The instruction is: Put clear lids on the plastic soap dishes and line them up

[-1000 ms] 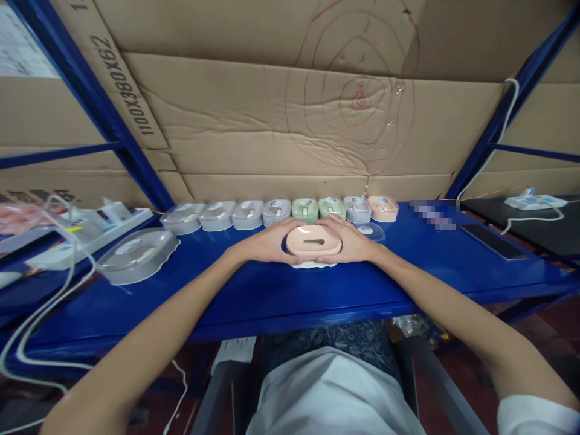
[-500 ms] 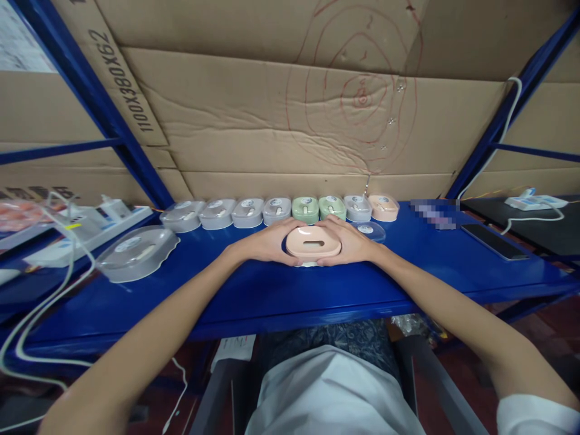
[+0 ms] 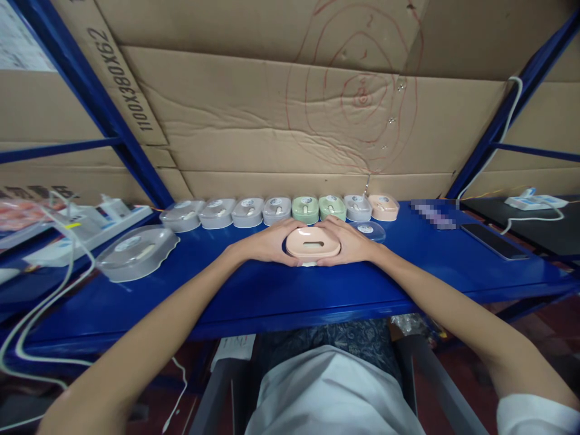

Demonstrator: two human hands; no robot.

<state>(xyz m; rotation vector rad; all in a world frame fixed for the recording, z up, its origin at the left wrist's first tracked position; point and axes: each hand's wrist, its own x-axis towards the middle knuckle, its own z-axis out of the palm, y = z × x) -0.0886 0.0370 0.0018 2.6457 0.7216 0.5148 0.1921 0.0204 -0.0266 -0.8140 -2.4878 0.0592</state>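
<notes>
Two hands on one part: your left hand (image 3: 267, 243) and right hand (image 3: 350, 243) are clamped from either side around the pink case (image 3: 312, 243), sitting on the blue shelf (image 3: 272, 296) straight ahead of you. Versus a second ago, the white piece under the case is nearly hidden; only a sliver shows below its front edge. Case and hands have barely shifted otherwise. Just right of your right hand, a clear lid (image 3: 366, 230) lies flat. To your left, a larger grey tray (image 3: 136, 254) and a power strip (image 3: 86, 226). Behind the case, a row of cases (image 3: 281, 209) in grey, green and pink lines the cardboard wall (image 3: 254, 121). Far right, a phone (image 3: 493, 241).
</notes>
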